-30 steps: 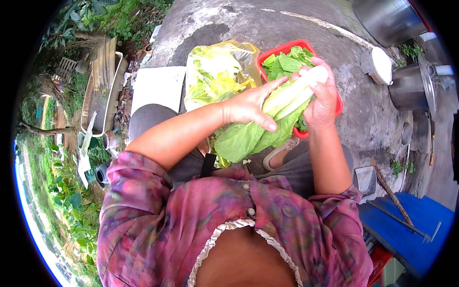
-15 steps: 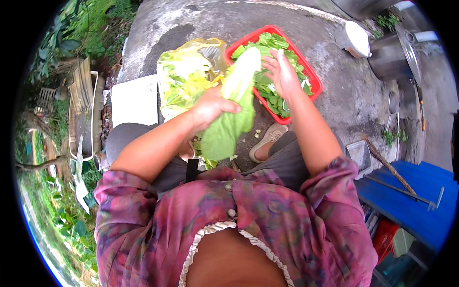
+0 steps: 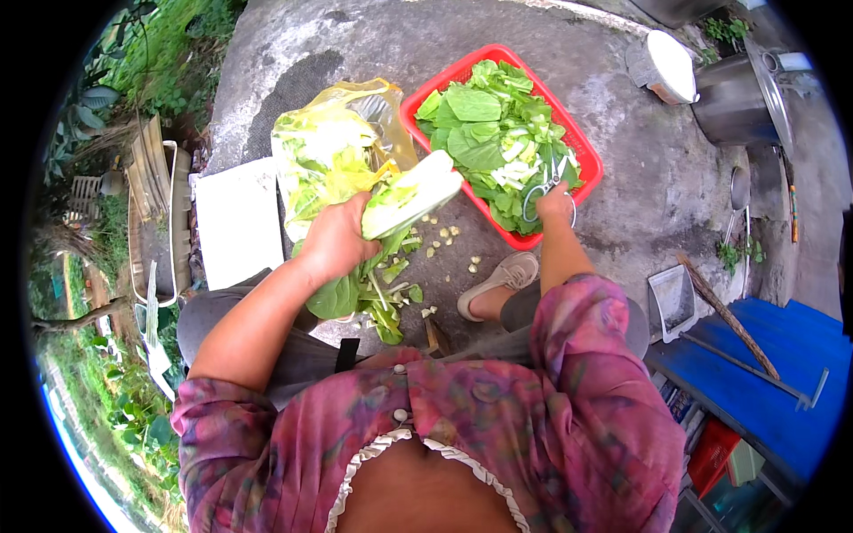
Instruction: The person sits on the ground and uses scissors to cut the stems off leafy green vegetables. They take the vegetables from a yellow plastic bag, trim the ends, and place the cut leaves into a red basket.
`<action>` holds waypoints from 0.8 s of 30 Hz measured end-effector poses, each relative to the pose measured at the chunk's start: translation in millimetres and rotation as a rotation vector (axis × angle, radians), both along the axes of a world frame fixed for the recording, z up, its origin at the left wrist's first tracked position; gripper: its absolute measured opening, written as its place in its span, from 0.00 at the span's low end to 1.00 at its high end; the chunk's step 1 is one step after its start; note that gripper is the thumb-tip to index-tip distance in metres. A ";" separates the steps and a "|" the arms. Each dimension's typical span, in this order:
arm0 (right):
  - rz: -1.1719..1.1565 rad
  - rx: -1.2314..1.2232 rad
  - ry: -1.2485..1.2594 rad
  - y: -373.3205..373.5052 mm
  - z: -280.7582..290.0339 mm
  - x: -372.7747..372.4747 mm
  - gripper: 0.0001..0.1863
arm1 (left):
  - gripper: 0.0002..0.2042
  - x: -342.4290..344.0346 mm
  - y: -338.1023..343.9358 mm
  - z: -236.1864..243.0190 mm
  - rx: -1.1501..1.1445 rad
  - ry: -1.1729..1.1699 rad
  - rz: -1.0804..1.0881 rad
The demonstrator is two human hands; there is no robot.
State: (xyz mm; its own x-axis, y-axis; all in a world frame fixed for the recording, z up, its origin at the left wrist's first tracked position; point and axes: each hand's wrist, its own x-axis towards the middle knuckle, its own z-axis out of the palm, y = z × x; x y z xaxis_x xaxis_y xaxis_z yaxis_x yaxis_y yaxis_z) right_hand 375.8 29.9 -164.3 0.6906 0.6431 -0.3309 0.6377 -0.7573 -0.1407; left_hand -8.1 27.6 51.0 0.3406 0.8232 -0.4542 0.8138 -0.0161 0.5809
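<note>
My left hand (image 3: 342,235) grips a pale-stemmed leafy green (image 3: 409,194), its white end pointing up-right and its leaves hanging down at the lower left. It sits just in front of a yellow plastic bag (image 3: 318,138) full of pale greens. To the right, a red basket (image 3: 579,133) holds leafy greens with cut white stem pieces among them. My right hand (image 3: 555,204) has its fingers on the handles of metal scissors (image 3: 531,203) resting over the greens at the basket's right part. Trimmed leaves (image 3: 391,315) and small stem ends (image 3: 445,238) lie on the ground between my feet.
A white board (image 3: 231,226) lies left of the bag beside a long trough (image 3: 178,218) and plants. Steel pots (image 3: 733,102) and a white bucket (image 3: 666,67) stand upper right. A plastic tray (image 3: 673,298), stick and blue sheet (image 3: 800,373) are at my lower right.
My right hand has let go of the leafy green and moved right and down to the scissors in the basket. My left hand has carried the green down and left.
</note>
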 end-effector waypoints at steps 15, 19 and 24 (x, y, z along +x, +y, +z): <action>-0.197 0.199 0.503 3.1 -35.7 41.6 0.27 | 0.26 -4.6 -3.5 6.1 0.059 0.021 -0.030; -0.175 0.160 0.383 -20.4 -99.7 155.2 0.26 | 0.24 6.7 2.5 3.8 -0.038 -0.322 -0.067; -0.072 0.131 0.562 -8.0 8.3 70.8 0.19 | 0.22 -17.7 -8.3 -16.6 -0.068 -0.491 0.022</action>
State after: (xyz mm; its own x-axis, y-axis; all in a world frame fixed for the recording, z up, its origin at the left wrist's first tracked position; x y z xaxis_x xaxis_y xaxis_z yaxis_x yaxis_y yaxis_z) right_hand 446.7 21.9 -156.0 0.4755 0.6613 -0.5801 0.3859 -0.7494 -0.5380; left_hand -25.8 19.4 34.4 0.5110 0.8065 -0.2973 0.4433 0.0491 0.8950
